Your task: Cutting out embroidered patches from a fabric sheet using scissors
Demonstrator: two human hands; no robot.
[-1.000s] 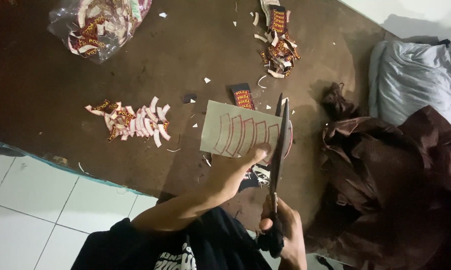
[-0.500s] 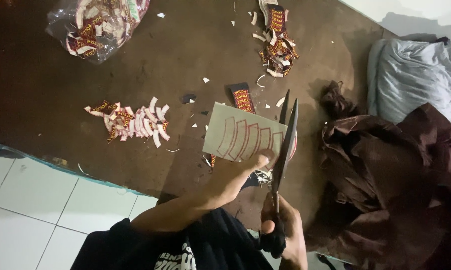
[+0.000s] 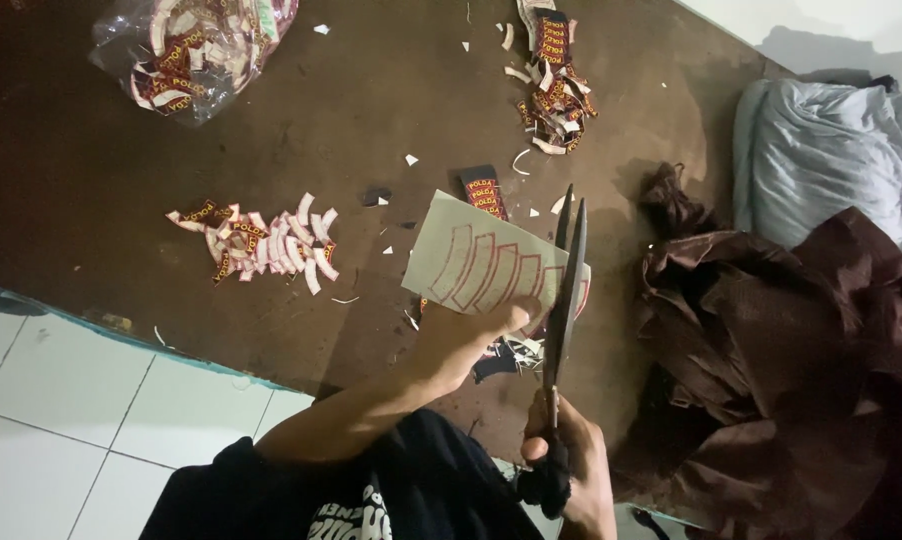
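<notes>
Just below the middle of the frame, the left hand [image 3: 476, 335] pinches the lower edge of a pale card sheet [image 3: 471, 255] printed with a row of curved red outlines, thumb and fingers pressed together on it so the sheet stands lifted off the dark brown mat [image 3: 371, 100]. Compared with a second ago, the sheet has tipped and slid a little toward the lower right of the frame, and the long scissors [image 3: 566, 290] have swung with it: the blades, which lay nearly closed along the sheet's right edge, now show a narrow gap at their tips, pointing toward the top of the frame. The right hand [image 3: 571, 470] at the bottom edge is wrapped shut around the dark handles. The blades sit at the outermost red outline, so the cut appears to be running along the sheet's right side, with the other outlines uncut. Left of the sheet lies a small heap of cut curved strips [image 3: 261, 245], white and maroon, unmoved; a second heap of trimmings [image 3: 551, 90] sits at upper centre, and a clear plastic bag [image 3: 186, 50] of similar pieces at upper left. One maroon label [image 3: 483, 192] lies just above the sheet. Crumpled brown cloth [image 3: 791, 370] fills the right side, with a grey-blue bundle [image 3: 821, 160] above it.
</notes>
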